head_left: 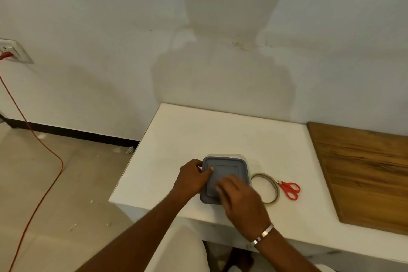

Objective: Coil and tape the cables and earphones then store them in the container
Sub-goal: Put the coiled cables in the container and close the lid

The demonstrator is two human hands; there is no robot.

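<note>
A square container with a grey lid (pixel 227 166) sits on the white table (pixel 187 139) near its front edge. My left hand (pixel 193 178) grips the container's left edge, with the thumb lying on top of the lid. My right hand (pixel 239 199) rests on the lid's near right part, fingers spread and pressing down. The lid covers the container, so whatever is inside stays hidden. No cables or earphones show on the table.
A roll of clear tape (pixel 266 187) lies just right of the container, with red-handled scissors (pixel 290 190) beside it. A wooden board (pixel 364 172) covers the table's right side. A red cord (pixel 33 161) runs from a wall socket (pixel 13 51) across the floor at left.
</note>
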